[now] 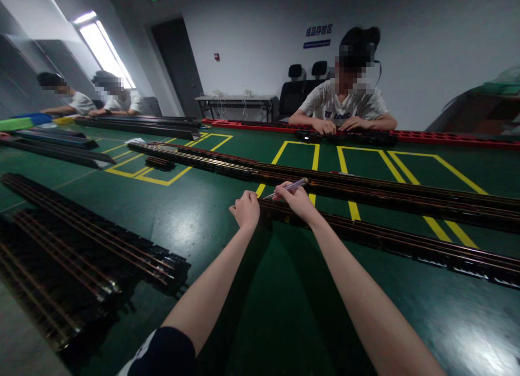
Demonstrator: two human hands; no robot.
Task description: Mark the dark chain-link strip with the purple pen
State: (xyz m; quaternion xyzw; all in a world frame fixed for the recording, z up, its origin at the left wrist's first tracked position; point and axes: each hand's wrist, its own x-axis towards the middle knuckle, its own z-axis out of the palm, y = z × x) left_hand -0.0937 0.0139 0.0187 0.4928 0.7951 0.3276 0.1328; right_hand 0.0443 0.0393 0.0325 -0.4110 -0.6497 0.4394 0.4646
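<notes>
My right hand (293, 198) is closed round a slim screwdriver (296, 184), whose thin shaft points left and down to the near end of a long dark rail (365, 225). Right beside that tip, my left hand (246, 209) is closed at the rail's left end; its fingertips are hidden, so what they grip cannot be made out. The rail carries copper-coloured strips and runs off to the right. Just beyond both hands lies a bundle of similar long rails (345, 185).
Stacked dark rails (93, 224) lie on the green table (211, 202) at the left. Grey channels (138, 128) rest farther back, near a short dark piece (160, 163). Across the table a person (345, 102) works beside a red rail (455, 140); two more people sit far left.
</notes>
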